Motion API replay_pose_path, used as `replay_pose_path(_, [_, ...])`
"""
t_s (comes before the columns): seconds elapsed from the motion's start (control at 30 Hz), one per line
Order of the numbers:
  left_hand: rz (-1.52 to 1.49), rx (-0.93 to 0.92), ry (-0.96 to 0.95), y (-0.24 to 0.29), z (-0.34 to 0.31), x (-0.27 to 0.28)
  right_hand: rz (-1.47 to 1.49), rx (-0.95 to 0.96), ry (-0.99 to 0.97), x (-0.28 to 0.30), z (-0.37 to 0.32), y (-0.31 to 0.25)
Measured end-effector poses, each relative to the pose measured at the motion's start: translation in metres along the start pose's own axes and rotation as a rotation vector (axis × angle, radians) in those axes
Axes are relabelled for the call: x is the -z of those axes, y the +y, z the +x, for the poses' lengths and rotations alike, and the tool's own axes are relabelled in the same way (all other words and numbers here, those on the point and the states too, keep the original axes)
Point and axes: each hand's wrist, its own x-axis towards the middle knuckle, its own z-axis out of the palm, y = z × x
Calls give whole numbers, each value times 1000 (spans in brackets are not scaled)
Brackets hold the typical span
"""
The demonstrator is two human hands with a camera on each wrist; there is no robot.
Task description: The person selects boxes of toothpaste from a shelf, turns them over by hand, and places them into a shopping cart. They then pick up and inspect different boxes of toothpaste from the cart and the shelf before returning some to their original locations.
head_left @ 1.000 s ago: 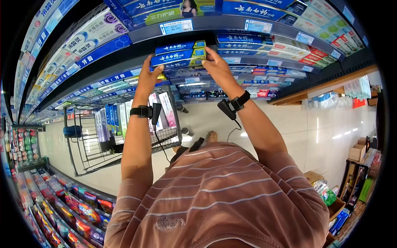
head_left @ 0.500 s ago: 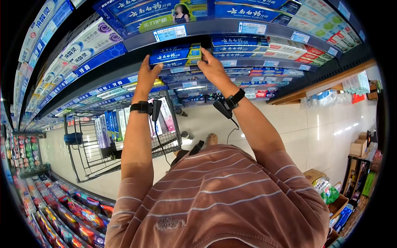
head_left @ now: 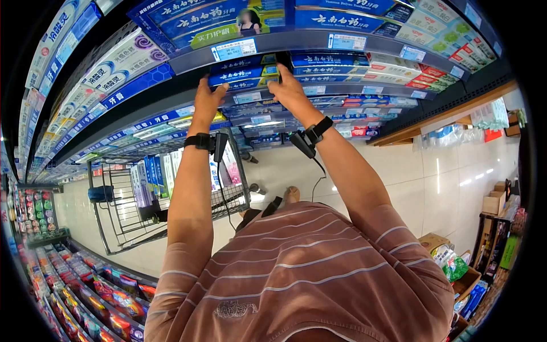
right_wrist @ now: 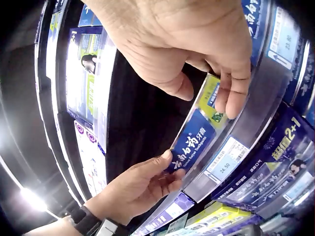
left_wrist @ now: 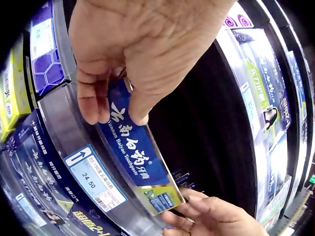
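A blue toothpaste box (head_left: pixel 239 78) with a yellow-green end sits at the front of a shelf, and another blue box (head_left: pixel 242 62) shows behind its upper edge. My left hand (head_left: pixel 208 102) grips the left end, thumb on the printed blue face (left_wrist: pixel 135 147) and fingers curled by its lower edge. At the yellow-green end (right_wrist: pixel 209 101) is my right hand (head_left: pixel 292 94), fingers curled over the front corner and thumb along the opposite edge. Both wrists wear black straps with small cameras.
Below the box runs a shelf edge with a price label (left_wrist: pixel 93 177). More toothpaste boxes (head_left: pixel 330 68) are stacked to the right, and larger packs (head_left: pixel 211 23) stand above. A wire shopping cart (head_left: pixel 122 211) holding boxes stands at lower left. Packaged goods (head_left: pixel 85 285) line the shelf behind.
The toothpaste boxes have gone slightly further into the shelf, with more shelf edge showing below. Both hands stay at their ends, and the right thumb has shifted a little toward me.
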Motion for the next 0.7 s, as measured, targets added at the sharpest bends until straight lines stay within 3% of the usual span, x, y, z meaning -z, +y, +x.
replay_pose_path(0.23, [-26,11,-17,-4,3,0,35,59,39,-7,-3,13])
replay_pose_path(0.37, [-38,-23,148,-7,-16,13,118,162,165,-10,-32,12])
replay_pose_path(0.5, [-175,1,195,-54,-66,49,360,-45,-138,-2,-75,4])
replay_pose_path(0.7, [-76,438,152,-159,-168,141,301,-272,-321,-43,-104,38])
